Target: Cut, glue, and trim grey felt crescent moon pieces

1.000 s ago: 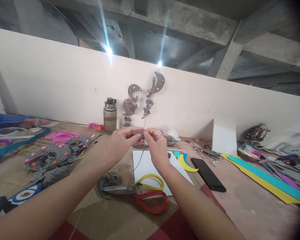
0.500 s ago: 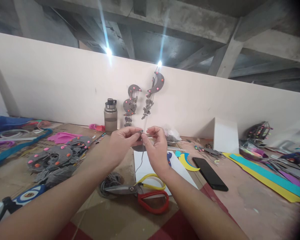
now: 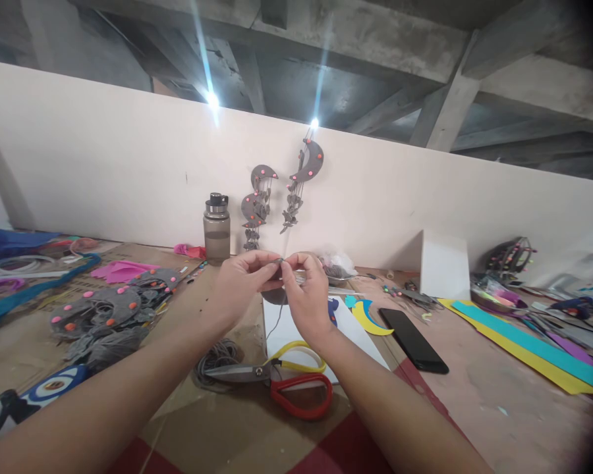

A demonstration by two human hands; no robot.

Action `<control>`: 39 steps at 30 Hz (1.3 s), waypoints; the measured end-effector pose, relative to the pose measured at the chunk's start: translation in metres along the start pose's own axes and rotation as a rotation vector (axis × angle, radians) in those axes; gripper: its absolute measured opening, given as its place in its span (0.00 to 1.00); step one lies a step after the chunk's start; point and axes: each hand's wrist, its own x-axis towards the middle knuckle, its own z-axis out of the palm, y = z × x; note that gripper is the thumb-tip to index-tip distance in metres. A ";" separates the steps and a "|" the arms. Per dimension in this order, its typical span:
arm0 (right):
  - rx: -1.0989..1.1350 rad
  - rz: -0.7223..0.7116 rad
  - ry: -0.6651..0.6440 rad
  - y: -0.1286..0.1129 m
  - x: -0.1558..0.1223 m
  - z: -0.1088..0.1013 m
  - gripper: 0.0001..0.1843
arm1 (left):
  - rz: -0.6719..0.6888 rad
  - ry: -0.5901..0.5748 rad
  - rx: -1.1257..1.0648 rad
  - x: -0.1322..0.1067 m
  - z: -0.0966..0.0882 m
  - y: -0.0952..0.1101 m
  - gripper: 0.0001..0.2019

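Both hands meet in mid-view above a white board (image 3: 346, 349). Between thumb and forefinger, my left hand (image 3: 250, 275) pinches a small grey piece whose shape is mostly covered by the fingers. My right hand (image 3: 306, 286) is closed at the same spot, its thumb and forefinger on a grey yarn (image 3: 278, 320) that hangs down toward the board. Below the hands lies a pair of scissors (image 3: 259, 372) with one yellow and one red handle. Its blades rest against a coil of grey yarn (image 3: 218, 359).
Grey crescents with pink and orange dots (image 3: 99, 309) lie at left. A bottle (image 3: 217, 230) stands by the wall, where similar crescent hangings (image 3: 309, 161) hang. At right are a black phone (image 3: 412, 339), a yellow paper crescent (image 3: 370, 320) and blue and yellow strips (image 3: 524, 342).
The fingertips of my right hand have drawn in closer to those of my left, at the small grey piece. The whole view has shifted slightly; the objects on the table stay put.
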 end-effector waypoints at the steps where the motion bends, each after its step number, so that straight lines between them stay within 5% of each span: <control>1: 0.001 0.010 -0.005 0.001 0.000 0.000 0.03 | -0.006 -0.008 -0.010 0.000 0.000 0.000 0.15; 28: -0.071 -0.063 -0.137 0.002 0.002 -0.002 0.03 | -0.088 -0.053 -0.083 0.000 0.000 0.008 0.11; 39: 0.045 -0.067 -0.090 -0.001 0.002 -0.006 0.04 | 0.125 -0.052 0.298 0.006 -0.009 0.003 0.11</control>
